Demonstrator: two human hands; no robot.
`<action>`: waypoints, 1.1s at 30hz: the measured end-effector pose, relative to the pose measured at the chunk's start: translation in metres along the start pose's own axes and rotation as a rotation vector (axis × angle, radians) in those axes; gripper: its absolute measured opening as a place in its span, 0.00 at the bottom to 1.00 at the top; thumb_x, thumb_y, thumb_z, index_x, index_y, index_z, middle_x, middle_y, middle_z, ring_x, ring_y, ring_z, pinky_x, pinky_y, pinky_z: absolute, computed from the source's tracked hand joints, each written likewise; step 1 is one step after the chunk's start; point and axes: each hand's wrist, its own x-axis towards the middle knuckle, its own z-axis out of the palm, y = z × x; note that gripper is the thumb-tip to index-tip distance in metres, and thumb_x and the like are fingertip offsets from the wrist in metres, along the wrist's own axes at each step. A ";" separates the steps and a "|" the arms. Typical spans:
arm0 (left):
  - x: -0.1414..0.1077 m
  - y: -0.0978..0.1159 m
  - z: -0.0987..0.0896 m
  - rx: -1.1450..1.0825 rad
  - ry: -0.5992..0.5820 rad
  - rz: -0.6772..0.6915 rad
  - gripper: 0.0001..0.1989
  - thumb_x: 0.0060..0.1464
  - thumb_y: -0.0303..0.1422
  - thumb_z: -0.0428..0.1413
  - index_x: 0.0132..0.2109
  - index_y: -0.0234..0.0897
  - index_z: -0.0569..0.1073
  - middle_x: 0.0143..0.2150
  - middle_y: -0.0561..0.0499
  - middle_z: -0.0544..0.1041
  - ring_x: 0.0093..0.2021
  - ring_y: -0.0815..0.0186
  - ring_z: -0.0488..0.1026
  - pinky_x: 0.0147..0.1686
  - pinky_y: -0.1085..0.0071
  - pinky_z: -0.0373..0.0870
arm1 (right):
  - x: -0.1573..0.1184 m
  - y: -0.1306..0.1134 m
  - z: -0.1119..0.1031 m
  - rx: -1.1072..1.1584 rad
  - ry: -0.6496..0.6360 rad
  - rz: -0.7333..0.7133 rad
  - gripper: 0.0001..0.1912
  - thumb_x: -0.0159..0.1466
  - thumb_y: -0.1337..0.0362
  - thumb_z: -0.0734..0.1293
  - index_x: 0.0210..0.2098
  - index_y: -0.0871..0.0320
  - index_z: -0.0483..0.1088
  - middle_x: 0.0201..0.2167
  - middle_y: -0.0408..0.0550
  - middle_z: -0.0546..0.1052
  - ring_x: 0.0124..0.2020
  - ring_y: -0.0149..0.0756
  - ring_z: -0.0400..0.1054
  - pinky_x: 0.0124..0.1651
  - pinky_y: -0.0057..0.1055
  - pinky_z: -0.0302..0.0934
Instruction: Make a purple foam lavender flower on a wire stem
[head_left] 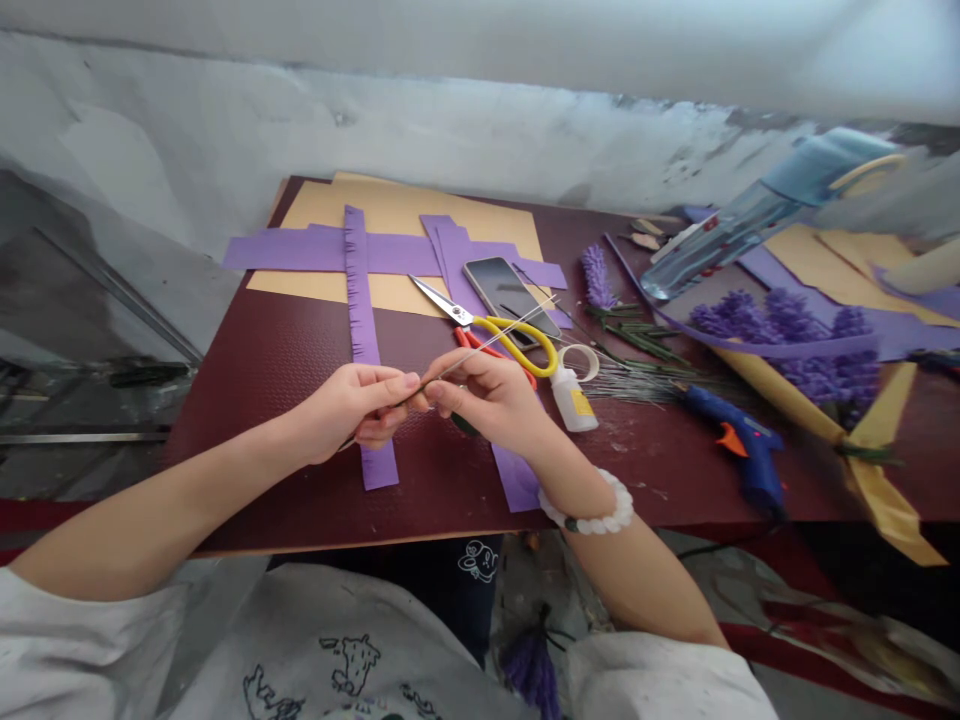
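My left hand [364, 400] and my right hand [487, 395] meet above the front of the table, both closed in a pinch on thin wire stems [495, 336]. The bare ends slant up to the right; the part between my fingers looks dark and wrapped. A dark green round thing [465, 425], perhaps a roll of tape, shows under my right hand. Beneath my left hand lies a fringed purple paper strip [358, 300]. Just beyond my right hand are yellow-handled scissors [517, 340], a red-handled tool [470, 340] partly hidden, and a small white glue bottle [574, 400].
A phone [499, 285] lies on purple strips and tan paper [315, 295]. Rightward are a tape roll [581, 362], loose wires [634, 382], a blue glue gun [739, 440], a purple flower spike [598, 277], a wrapped bouquet [795, 345] and a water bottle [757, 225].
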 end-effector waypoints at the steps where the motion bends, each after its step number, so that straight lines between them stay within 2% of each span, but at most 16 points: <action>1: 0.000 0.000 0.000 -0.001 -0.011 0.003 0.14 0.48 0.40 0.62 0.28 0.33 0.73 0.14 0.60 0.57 0.13 0.80 0.48 0.13 0.78 0.43 | 0.000 0.000 0.000 -0.003 0.001 -0.001 0.08 0.60 0.59 0.68 0.34 0.58 0.70 0.24 0.42 0.74 0.22 0.25 0.65 0.24 0.25 0.60; 5: 0.000 -0.001 -0.003 -0.036 -0.069 -0.020 0.12 0.48 0.38 0.63 0.29 0.33 0.74 0.14 0.60 0.58 0.13 0.80 0.47 0.13 0.79 0.43 | 0.000 0.000 -0.001 -0.001 -0.003 -0.024 0.09 0.61 0.58 0.68 0.36 0.58 0.71 0.25 0.42 0.74 0.23 0.26 0.66 0.26 0.25 0.61; 10: -0.001 -0.001 -0.004 -0.060 -0.107 -0.049 0.11 0.54 0.38 0.58 0.32 0.33 0.73 0.15 0.59 0.61 0.13 0.79 0.47 0.13 0.79 0.45 | 0.000 0.004 -0.001 0.000 -0.016 -0.046 0.08 0.62 0.58 0.67 0.36 0.57 0.70 0.26 0.42 0.74 0.25 0.27 0.66 0.29 0.27 0.62; 14: -0.001 0.000 -0.001 -0.046 -0.104 -0.049 0.12 0.58 0.39 0.54 0.32 0.36 0.67 0.13 0.61 0.57 0.12 0.78 0.44 0.11 0.81 0.43 | 0.001 0.006 0.000 -0.045 0.001 -0.076 0.08 0.64 0.59 0.66 0.36 0.57 0.68 0.25 0.42 0.72 0.25 0.27 0.65 0.29 0.27 0.60; 20: 0.000 -0.001 -0.002 -0.061 -0.099 -0.042 0.13 0.55 0.39 0.57 0.32 0.38 0.61 0.13 0.63 0.59 0.11 0.79 0.44 0.11 0.83 0.43 | 0.002 0.006 0.000 -0.147 0.044 -0.101 0.08 0.64 0.58 0.65 0.36 0.57 0.67 0.26 0.42 0.71 0.25 0.27 0.63 0.29 0.27 0.59; 24: 0.001 -0.002 -0.003 -0.037 -0.099 -0.030 0.12 0.57 0.38 0.55 0.32 0.36 0.64 0.16 0.59 0.65 0.11 0.80 0.48 0.12 0.83 0.45 | 0.001 0.004 -0.001 -0.068 -0.004 -0.054 0.10 0.64 0.57 0.65 0.37 0.57 0.68 0.25 0.41 0.71 0.25 0.26 0.64 0.28 0.26 0.60; 29: 0.000 -0.001 -0.001 -0.054 -0.098 -0.076 0.11 0.57 0.35 0.54 0.31 0.33 0.66 0.19 0.55 0.69 0.12 0.80 0.54 0.12 0.82 0.48 | 0.002 0.006 0.000 -0.026 -0.024 -0.055 0.11 0.64 0.56 0.64 0.35 0.58 0.67 0.26 0.42 0.71 0.25 0.26 0.64 0.28 0.26 0.60; 33: 0.002 -0.001 0.000 -0.040 -0.007 -0.023 0.13 0.54 0.40 0.57 0.32 0.33 0.67 0.26 0.51 0.73 0.19 0.73 0.68 0.17 0.77 0.64 | 0.003 0.008 0.001 -0.006 -0.002 -0.026 0.14 0.64 0.51 0.64 0.33 0.57 0.65 0.25 0.41 0.68 0.23 0.25 0.62 0.26 0.26 0.60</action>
